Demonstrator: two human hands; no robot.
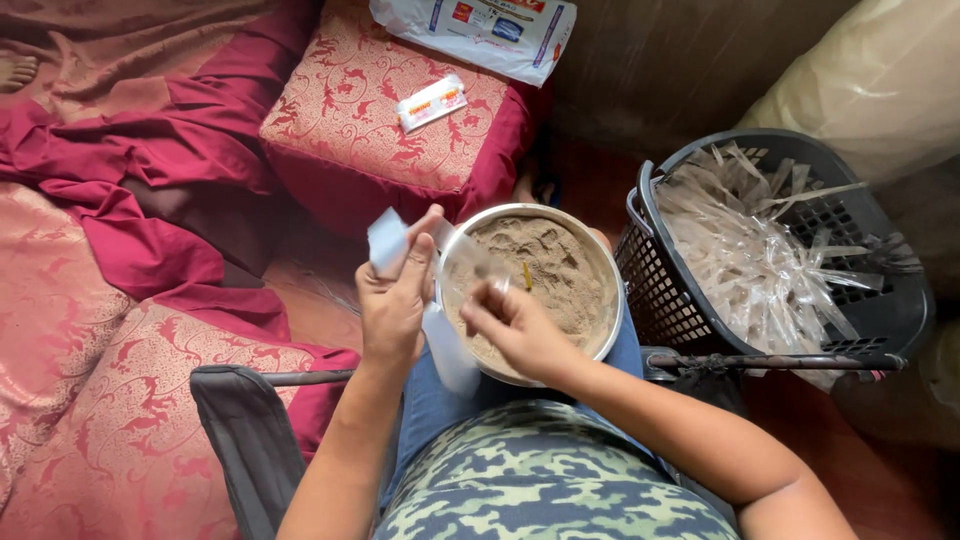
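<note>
1. The round metal bowl (610, 300) rests on the seated person's lap, filled with tan powder (560, 275); everything else I place against this bowl.
2. The left hand (395, 300) is raised just off the bowl's left rim. Its fingers are closed around a clear plastic sleeve (440, 345), thumb and forefinger pinching the upper end, where a pale flap (385, 240) sticks up above the knuckles. The rest of the sleeve hangs down past the palm toward the bowl's lower left edge.
3. The right hand (520, 325) sits over the near part of the bowl, above the powder. Its fingertips are drawn together in a pinch at the sleeve's mouth; whether they hold powder or only the plastic, I cannot tell.
4. A small yellow stick-like thing (527, 275) stands in the powder just beyond the right hand.
5. Right of the bowl, almost touching it, stands a dark plastic basket (890, 310) heaped with clear plastic sleeves (760, 250).
6. Beyond the bowl lies a red patterned cushion (350, 110) with a small white packet (432, 103) on it and a larger white bag (480, 30) at its far edge.
7. Left of the bowl, red and gold bedding (120, 330) spreads out.
</note>
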